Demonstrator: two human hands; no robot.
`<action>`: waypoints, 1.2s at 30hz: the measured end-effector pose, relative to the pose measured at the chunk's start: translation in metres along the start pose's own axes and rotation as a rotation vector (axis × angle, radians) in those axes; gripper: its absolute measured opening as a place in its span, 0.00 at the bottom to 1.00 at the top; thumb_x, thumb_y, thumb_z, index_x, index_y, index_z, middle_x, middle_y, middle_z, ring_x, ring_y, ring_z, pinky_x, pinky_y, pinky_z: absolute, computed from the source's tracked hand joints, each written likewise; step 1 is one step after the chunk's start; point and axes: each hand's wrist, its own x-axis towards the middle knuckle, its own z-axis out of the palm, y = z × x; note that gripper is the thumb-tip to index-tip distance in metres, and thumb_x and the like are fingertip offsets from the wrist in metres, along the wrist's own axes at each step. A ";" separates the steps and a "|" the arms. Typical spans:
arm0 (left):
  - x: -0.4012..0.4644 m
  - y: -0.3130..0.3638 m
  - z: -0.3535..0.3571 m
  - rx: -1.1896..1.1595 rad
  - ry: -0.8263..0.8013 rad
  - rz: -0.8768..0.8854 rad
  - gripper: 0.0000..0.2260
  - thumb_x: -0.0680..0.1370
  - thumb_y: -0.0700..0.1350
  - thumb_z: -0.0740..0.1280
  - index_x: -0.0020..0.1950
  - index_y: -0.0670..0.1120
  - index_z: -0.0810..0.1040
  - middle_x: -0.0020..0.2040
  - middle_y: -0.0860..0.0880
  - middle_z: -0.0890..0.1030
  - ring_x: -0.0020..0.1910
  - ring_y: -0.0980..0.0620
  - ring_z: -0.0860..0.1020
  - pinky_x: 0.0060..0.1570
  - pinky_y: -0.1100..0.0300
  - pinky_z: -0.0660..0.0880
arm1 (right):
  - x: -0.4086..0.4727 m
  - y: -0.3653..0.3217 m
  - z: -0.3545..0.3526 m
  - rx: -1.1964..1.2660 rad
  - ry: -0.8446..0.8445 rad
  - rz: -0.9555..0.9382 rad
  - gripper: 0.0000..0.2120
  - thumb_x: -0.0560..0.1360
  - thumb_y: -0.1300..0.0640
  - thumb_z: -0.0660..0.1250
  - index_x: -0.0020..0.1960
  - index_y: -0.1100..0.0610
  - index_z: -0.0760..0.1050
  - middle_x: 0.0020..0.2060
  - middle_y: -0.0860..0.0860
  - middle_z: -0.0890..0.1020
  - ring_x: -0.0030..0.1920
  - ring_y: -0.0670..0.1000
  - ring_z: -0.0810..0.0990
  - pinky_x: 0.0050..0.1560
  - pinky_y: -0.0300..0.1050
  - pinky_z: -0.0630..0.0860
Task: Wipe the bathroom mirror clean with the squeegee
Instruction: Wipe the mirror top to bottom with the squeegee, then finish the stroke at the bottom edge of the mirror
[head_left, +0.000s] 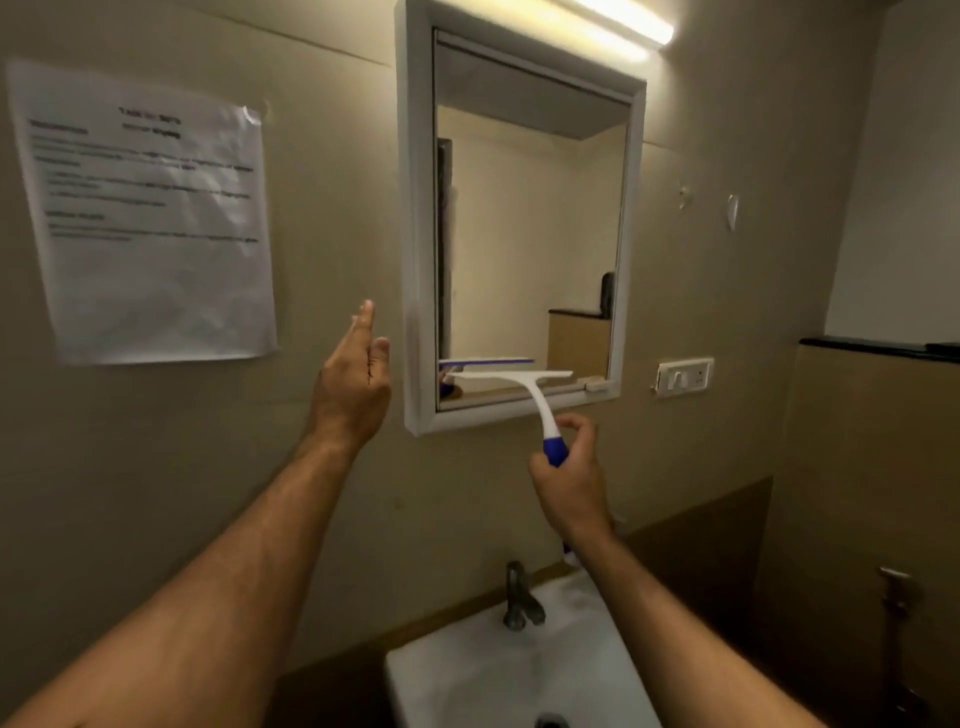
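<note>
A white-framed mirror (530, 223) hangs on the beige wall. My right hand (571, 467) grips the blue handle of a white squeegee (519, 382). Its blade lies flat across the lower left part of the glass, just above the bottom frame, and its reflection shows right above it. My left hand (353, 384) is raised beside the mirror's lower left corner, fingers straight and held together, holding nothing and apart from the frame.
A white sink (498, 670) with a dark tap (519, 597) sits below the mirror. A printed paper sheet (145, 218) is taped to the wall at left. A switch plate (683, 376) is right of the mirror, a tube light (623, 21) above it.
</note>
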 end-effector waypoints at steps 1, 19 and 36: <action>-0.014 -0.003 -0.009 0.031 -0.012 -0.013 0.22 0.84 0.50 0.54 0.78 0.51 0.57 0.76 0.48 0.64 0.75 0.49 0.63 0.71 0.52 0.64 | -0.007 -0.003 0.001 0.010 -0.005 0.015 0.23 0.71 0.59 0.66 0.55 0.37 0.62 0.37 0.52 0.78 0.27 0.42 0.78 0.22 0.29 0.70; -0.384 -0.109 -0.143 0.512 -0.416 -0.518 0.28 0.82 0.53 0.56 0.79 0.44 0.54 0.79 0.46 0.55 0.78 0.51 0.51 0.76 0.55 0.49 | -0.319 0.062 0.077 0.040 -0.412 0.411 0.19 0.69 0.54 0.71 0.50 0.37 0.66 0.43 0.47 0.80 0.36 0.44 0.82 0.30 0.34 0.77; -0.532 -0.274 -0.250 0.581 -0.767 -0.833 0.31 0.81 0.62 0.49 0.80 0.48 0.48 0.80 0.52 0.47 0.78 0.55 0.43 0.76 0.55 0.52 | -0.469 0.139 0.258 -0.410 -0.755 0.726 0.20 0.67 0.58 0.69 0.56 0.50 0.67 0.45 0.52 0.81 0.36 0.46 0.78 0.37 0.37 0.72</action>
